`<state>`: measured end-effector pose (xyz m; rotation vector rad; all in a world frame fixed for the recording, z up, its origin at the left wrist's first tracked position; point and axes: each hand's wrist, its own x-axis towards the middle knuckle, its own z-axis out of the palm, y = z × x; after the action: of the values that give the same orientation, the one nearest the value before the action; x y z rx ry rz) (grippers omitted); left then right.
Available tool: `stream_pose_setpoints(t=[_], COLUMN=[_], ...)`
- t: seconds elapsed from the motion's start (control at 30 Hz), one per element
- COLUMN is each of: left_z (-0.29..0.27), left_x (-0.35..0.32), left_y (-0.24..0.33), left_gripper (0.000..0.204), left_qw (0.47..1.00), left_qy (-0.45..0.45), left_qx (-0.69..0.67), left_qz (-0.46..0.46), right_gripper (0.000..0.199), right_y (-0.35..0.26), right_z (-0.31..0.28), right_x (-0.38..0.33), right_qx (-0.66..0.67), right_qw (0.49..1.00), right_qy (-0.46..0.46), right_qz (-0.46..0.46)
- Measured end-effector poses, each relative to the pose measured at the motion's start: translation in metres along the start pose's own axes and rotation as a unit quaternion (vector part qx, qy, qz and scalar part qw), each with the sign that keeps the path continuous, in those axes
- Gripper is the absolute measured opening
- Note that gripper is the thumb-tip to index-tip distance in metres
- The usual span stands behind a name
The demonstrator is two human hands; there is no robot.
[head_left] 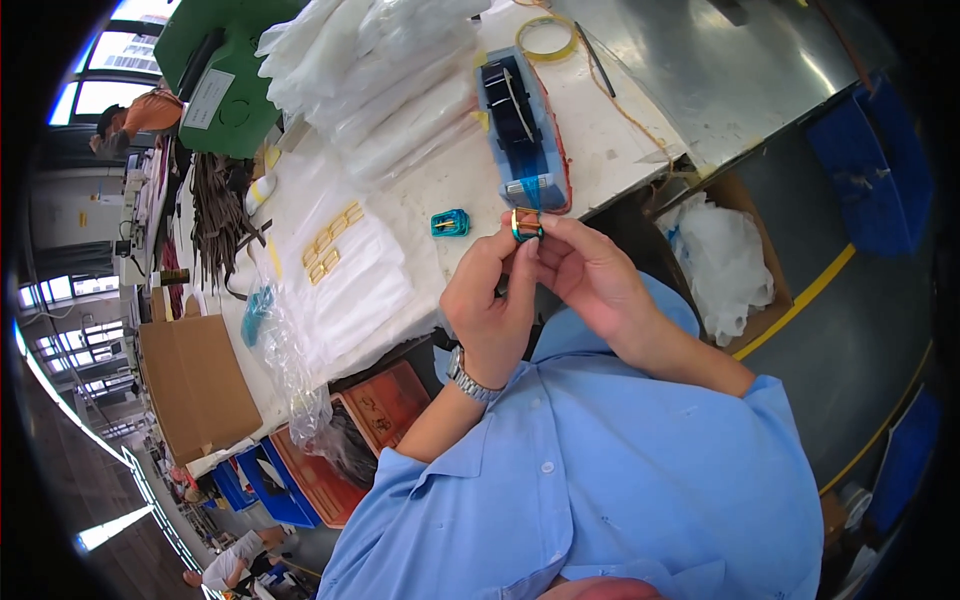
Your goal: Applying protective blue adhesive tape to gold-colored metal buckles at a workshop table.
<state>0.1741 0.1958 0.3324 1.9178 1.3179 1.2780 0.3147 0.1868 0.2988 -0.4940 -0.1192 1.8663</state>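
Observation:
My left hand (487,305), with a metal watch (473,378) on its wrist, pinches a gold buckle (517,228) partly covered in blue film. Fingers of my right hand (597,285) close on the same buckle from the other side. Just beyond my fingertips stands a light-blue tape dispenser (545,185), its blue tape (527,190) reaching down toward the buckle; whether the tape is still joined to it I cannot tell. To the left on the table lies a blue-wrapped buckle (450,223). Several bare gold buckles (333,240) rest in rows on white sheeting.
Stacked clear plastic bags (370,90) lie behind the buckles. A yellow tape roll (547,38) sits past the dispenser. A cardboard box (195,385) and red bins (385,400) stand left, and a carton holding plastic (725,270) is at right. Other people (150,115) are farther off.

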Motion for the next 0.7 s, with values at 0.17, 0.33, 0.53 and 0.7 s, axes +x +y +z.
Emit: stream_pose_setpoints(t=[0.17, 0.33, 0.53, 0.7], left_z=[0.000, -0.009, -0.013, -0.014], left_x=[0.002, 0.004, 0.026, 0.042], left_y=[0.007, 0.017, 0.012, 0.007], left_gripper=[0.009, 0.005, 0.013, 0.019], left_qw=[1.000, 0.997, 0.973, 0.950], left_qy=[-0.002, -0.048, -0.150, -0.202], left_qx=[-0.006, -0.029, -0.078, -0.080], left_qz=[-0.001, -0.059, -0.159, -0.223], right_gripper=[0.035, 0.021, 0.024, 0.028], right_y=[0.002, 0.009, 0.018, 0.007], right_z=[0.000, 0.004, -0.007, -0.019], right_x=[-0.006, -0.021, -0.019, -0.010], right_qx=[0.048, 0.123, 0.185, 0.114], right_qw=[0.998, 0.989, 0.978, 0.983], right_qy=[-0.021, 0.006, 0.032, 0.032], right_qz=[0.035, 0.084, 0.095, 0.137])
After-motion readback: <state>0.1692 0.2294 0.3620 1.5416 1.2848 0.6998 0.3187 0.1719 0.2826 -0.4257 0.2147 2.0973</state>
